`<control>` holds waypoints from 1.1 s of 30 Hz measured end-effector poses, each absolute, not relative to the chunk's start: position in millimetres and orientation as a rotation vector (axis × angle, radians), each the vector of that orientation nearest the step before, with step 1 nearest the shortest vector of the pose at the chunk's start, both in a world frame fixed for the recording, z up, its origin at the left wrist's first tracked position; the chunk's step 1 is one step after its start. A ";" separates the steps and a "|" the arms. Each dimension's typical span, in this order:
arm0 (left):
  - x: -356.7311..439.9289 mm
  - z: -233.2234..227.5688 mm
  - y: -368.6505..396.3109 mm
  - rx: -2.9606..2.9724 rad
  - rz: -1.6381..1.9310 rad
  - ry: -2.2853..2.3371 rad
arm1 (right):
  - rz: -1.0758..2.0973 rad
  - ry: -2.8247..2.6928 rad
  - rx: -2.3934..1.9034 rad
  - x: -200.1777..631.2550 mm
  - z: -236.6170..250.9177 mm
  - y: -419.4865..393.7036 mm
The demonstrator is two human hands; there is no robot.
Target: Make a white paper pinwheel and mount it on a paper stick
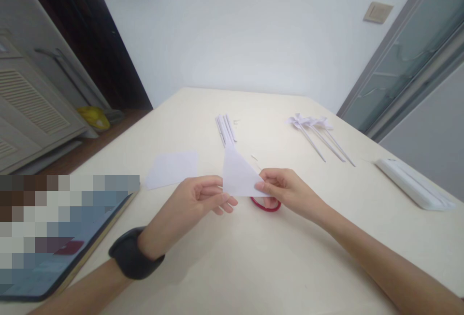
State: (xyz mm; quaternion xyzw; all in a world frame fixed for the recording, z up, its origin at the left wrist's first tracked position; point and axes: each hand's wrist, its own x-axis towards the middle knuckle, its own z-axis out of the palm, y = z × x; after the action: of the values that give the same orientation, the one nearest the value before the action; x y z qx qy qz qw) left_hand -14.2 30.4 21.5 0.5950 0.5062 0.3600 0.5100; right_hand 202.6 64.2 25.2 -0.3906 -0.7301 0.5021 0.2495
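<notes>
black wristband [136, 255] on the left wrist; white paper [239, 175], held above the table [232, 266], should be light, easily creased, best taken by corners; right hand [290, 189] pinches its right corner; left hand [195, 199] touches its lower left, whether clamped i cannot tell; tablet [54, 259] limits leftward movement; near tabletop offers room

The sheet [238, 176] in your grip looks like smooth, matt paper; the red loop [268, 209] just beneath, smooth plastic.
</notes>
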 end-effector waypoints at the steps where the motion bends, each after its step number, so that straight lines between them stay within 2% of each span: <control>1: -14.7 22.1 31.2 1.434 0.869 1.228 | 1.419 -1.981 -1.043 203.0 25.6 64.7; 4: -15.7 26.0 32.8 1.451 0.836 1.238 | 1.457 -1.972 -1.041 205.4 27.0 66.1; 11: -16.4 31.6 31.4 1.516 0.866 1.258 | 1.243 -2.006 -1.190 209.9 27.4 70.0; 16: -20.6 29.2 34.5 1.630 0.966 1.223 | 1.612 -1.828 -0.983 211.5 31.6 71.6; 21: -22.0 23.8 33.8 1.507 0.901 1.138 | 1.918 -1.981 -0.821 202.6 27.6 59.9; 27: -19.1 19.4 31.2 1.460 0.928 0.931 | 1.702 -2.126 -0.895 188.5 16.6 42.6; 33: -12.3 20.1 30.0 1.313 0.973 0.953 | 1.691 -2.034 -0.869 187.9 19.4 43.4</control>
State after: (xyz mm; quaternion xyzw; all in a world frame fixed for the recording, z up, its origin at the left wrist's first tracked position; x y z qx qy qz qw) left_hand -12.3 30.0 20.1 0.5630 0.4084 0.4172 0.5850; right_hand 187.9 43.4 19.4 -0.3073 -0.7190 0.5975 0.1778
